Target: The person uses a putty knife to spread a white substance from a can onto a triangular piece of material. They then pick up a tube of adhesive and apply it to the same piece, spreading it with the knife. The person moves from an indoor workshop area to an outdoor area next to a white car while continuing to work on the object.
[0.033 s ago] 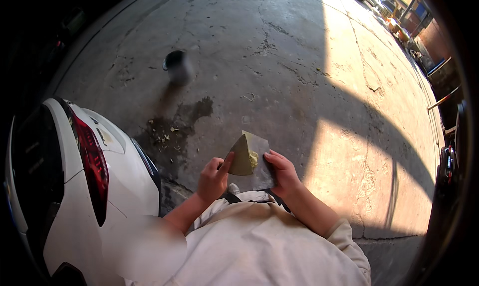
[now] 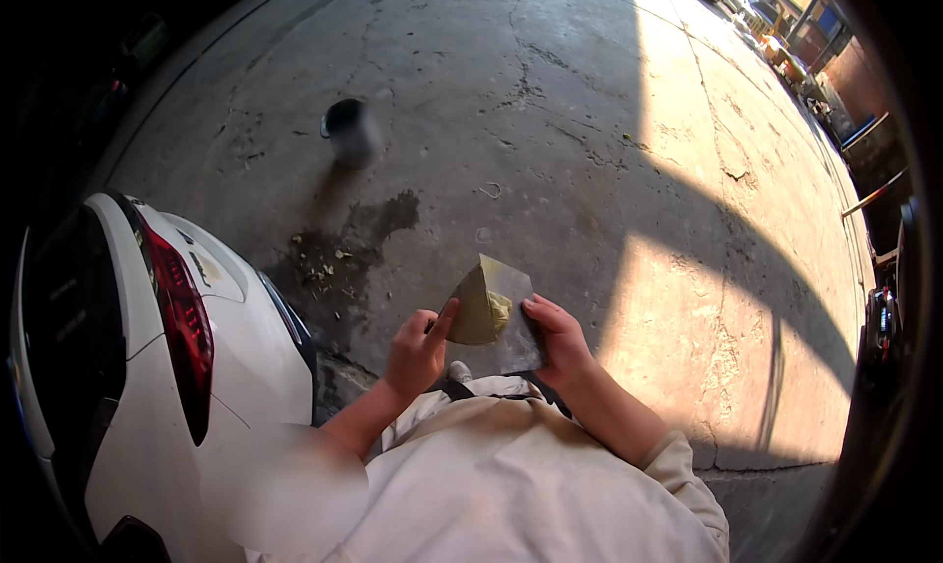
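My left hand (image 2: pixel 415 355) grips a wide, wedge-shaped putty spreader (image 2: pixel 470 312), its index finger stretched along the blade's face. In my right hand (image 2: pixel 560 341) is a flat grey plate (image 2: pixel 523 342), held by its right edge with the thumb on top. A lump of yellowish putty (image 2: pixel 501 311) sits on the plate, against the spreader's right edge. The blade overlaps the plate's left part and hides it. Both tools are in front of my waist.
At my left stands a white car (image 2: pixel 250 342) with a red tail light (image 2: pixel 177 332). A dark bucket-like container (image 2: pixel 352 133), partly blurred, rests on the cracked concrete floor (image 2: pixel 471 101) farther off. Crumbs of debris (image 2: pixel 329 268) lie beside a damp patch near the car.
The spreader has shifted very slightly left on the plate, and a little more of the putty lump shows. My right hand has hardly moved.
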A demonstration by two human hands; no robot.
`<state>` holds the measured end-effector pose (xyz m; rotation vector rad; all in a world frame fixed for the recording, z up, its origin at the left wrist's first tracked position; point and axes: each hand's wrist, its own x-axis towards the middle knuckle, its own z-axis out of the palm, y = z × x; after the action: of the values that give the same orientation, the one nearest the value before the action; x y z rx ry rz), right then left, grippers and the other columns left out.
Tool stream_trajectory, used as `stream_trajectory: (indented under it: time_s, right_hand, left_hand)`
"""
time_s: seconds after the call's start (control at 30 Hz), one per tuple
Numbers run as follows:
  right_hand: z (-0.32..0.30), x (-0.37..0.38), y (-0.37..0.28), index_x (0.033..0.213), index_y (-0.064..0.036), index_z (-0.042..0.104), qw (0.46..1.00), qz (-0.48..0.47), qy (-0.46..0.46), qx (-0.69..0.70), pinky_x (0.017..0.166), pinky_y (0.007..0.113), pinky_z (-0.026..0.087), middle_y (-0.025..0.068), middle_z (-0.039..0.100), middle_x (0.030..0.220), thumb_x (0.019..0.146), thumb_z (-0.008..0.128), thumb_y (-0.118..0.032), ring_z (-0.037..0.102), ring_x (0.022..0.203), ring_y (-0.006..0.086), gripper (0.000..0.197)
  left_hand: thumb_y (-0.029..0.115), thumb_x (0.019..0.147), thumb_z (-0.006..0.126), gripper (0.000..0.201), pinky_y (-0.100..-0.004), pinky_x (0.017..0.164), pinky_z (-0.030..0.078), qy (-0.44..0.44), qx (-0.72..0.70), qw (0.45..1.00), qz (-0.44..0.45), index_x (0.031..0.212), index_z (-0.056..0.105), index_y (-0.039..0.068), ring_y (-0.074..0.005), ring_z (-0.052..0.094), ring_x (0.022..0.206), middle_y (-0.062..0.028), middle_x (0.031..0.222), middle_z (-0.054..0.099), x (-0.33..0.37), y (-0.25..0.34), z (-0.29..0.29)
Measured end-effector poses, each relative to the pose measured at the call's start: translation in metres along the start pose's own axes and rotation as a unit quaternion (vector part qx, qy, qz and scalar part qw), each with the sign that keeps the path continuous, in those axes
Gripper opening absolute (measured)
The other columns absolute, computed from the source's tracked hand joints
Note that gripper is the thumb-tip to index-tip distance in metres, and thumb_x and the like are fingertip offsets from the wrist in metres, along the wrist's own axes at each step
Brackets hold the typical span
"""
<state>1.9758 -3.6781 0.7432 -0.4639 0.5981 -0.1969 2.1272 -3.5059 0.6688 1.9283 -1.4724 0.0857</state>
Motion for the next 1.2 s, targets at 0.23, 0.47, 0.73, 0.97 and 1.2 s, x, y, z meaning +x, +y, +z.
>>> stream_trajectory:
  time_s: [0.23,0.47,0.73,0.97,1.2]
  right_hand:
    - [-0.009,0.0,-0.025,0.115,0.0023,0.057,0.901,-0.398,0.016,-0.17,0.075,0.031,0.052,0.0119,0.065,0.107,0.091,0.053,-0.003,0.065,0.087,0.0178,0.025]
    - [0.023,-0.005,-0.044,0.112,-0.0059,0.064,0.485,-0.558,-0.129,-0.661,0.077,0.034,0.054,0.0102,0.067,0.111,0.074,0.059,0.008,0.065,0.09,0.0288,0.041]
    - [0.001,-0.008,-0.052,0.113,-0.0106,0.064,0.517,-0.329,-0.056,-0.788,0.07,0.038,0.052,0.0083,0.068,0.098,0.072,0.062,0.003,0.062,0.078,0.0291,0.043]
    - [0.045,-0.01,-0.011,0.116,-0.0139,0.064,0.34,-0.547,0.034,-0.764,0.077,0.034,0.048,0.0026,0.061,0.113,0.068,0.063,-0.003,0.056,0.087,0.0216,0.049]
    - [0.05,-0.006,-0.005,0.117,-0.0117,0.064,0.364,-0.533,-0.013,-0.764,0.079,0.034,0.048,0.0006,0.063,0.116,0.064,0.067,-0.002,0.056,0.086,0.0214,0.054]
  left_hand:
    - [0.016,0.096,0.05,0.015,-0.0292,0.046,0.041,-0.104,-0.491,0.795,-0.342,0.107,0.05,0.006,-0.0155,0.048,0.05,-0.0066,0.073,0.051,-0.002,0.003,-0.006]
    - [0.017,0.097,0.05,0.011,-0.0227,0.04,0.033,-0.256,-0.665,0.622,-0.324,0.099,0.048,0.006,-0.0087,0.043,0.047,-0.0042,0.074,0.051,0.013,0.021,-0.031]
    - [0.018,0.098,0.05,0.014,-0.023,0.039,0.03,-0.165,-0.715,0.612,-0.295,0.091,0.048,0.007,-0.0079,0.04,0.045,-0.003,0.071,0.049,0.006,0.013,-0.037]
    - [0.018,0.099,0.048,0.012,-0.0226,0.041,0.034,-0.073,-0.57,0.755,-0.317,0.094,0.048,0.008,-0.0054,0.043,0.048,0.0012,0.07,0.05,0.01,0.03,-0.01]
    - [0.019,0.098,0.048,0.014,-0.0228,0.042,0.036,-0.058,-0.538,0.784,-0.303,0.091,0.047,0.007,-0.0067,0.046,0.047,0.0,0.067,0.05,0.011,0.033,-0.01]
